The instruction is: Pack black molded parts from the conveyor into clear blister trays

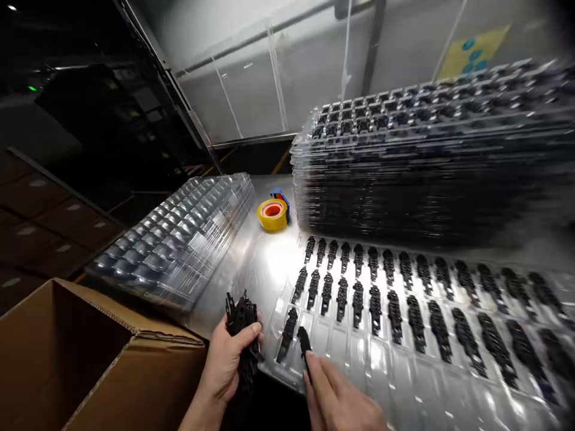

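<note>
My left hand [224, 359] is wrapped round a bunch of black plastic parts [242, 317], whose ends stick up past the thumb. Between the fingertips of my right hand [336, 395] is a single black plastic part [304, 340], held over the nearest row of a clear plastic tray [335, 335]. Two rows of that tray hold similar black parts [358, 305] lying in their slots. In the nearest row one part [287, 334] lies at the left end, just left of the part in my right hand. Whether that held part touches its slot, I cannot tell.
A tall stack of filled clear trays [404, 173] stands behind the tray. At left is a stack of clear trays [175, 233] without visible parts. A yellow tape roll [273, 215] sits between the stacks on the metal table [224, 299]. An open cardboard box [153, 377] is at lower left.
</note>
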The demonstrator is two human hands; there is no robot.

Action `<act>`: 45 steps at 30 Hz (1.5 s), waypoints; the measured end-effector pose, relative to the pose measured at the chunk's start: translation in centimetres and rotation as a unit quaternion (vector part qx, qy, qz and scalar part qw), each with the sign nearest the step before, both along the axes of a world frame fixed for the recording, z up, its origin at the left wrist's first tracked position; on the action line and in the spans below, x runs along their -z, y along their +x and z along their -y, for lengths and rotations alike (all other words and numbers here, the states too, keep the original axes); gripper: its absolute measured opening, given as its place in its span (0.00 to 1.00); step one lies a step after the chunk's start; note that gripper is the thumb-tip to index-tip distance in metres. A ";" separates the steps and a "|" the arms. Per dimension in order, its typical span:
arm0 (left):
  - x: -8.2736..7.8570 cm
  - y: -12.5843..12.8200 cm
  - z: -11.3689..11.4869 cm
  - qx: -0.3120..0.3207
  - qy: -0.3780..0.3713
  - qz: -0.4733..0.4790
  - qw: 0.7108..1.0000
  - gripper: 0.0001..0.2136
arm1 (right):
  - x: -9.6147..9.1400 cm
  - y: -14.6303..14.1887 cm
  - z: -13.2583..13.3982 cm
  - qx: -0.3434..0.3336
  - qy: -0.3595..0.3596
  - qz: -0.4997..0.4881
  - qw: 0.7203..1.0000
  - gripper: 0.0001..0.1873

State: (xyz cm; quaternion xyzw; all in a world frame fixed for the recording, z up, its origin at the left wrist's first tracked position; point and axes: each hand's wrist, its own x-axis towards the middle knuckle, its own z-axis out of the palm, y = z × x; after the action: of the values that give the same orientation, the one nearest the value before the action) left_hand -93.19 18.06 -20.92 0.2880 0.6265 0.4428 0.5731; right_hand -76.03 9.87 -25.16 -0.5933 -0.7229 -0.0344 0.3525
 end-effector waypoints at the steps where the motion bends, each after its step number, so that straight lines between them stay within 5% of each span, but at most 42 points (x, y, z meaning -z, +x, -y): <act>1: 0.4 -0.2 0.2 0.007 0.007 0.006 1.000 0.25 | 0.0 -0.6 0.0 0.002 -0.008 0.035 0.999 0.15; 11: 2.3 0.3 0.2 0.051 0.090 0.047 0.994 0.24 | -0.3 -1.5 0.0 0.075 -0.033 0.221 0.972 0.18; 16: 2.1 0.3 0.2 0.074 0.104 0.053 0.990 0.25 | -2.5 -1.9 -1.3 0.068 -0.197 0.194 0.959 0.21; 20: 2.0 0.1 0.3 0.083 0.094 0.062 0.990 0.26 | -4.4 -1.2 -1.8 0.056 -0.295 0.096 0.949 0.20; 24: 1.7 -0.1 0.4 0.090 0.072 0.062 0.991 0.28 | -5.1 1.5 -3.0 0.073 -0.292 -0.161 0.940 0.21; 27: 1.3 -0.1 0.4 0.090 0.059 0.060 0.992 0.31 | -5.6 2.7 -4.2 0.091 -0.281 -0.242 0.924 0.20; 36: 0.9 -0.2 0.5 0.069 0.035 0.043 0.996 0.33 | -4.0 3.5 -3.5 -0.004 -0.256 -0.167 0.952 0.16; 45: 1.6 -0.5 0.2 0.080 0.016 0.038 0.996 0.35 | -8.8 7.0 -5.5 -0.128 -0.351 -0.168 0.912 0.14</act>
State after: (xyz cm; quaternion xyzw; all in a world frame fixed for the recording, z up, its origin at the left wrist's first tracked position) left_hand -93.72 17.85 -22.49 0.3296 0.5715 0.4163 0.6257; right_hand -69.06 15.40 -16.37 -0.5783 -0.6882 0.3670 0.2392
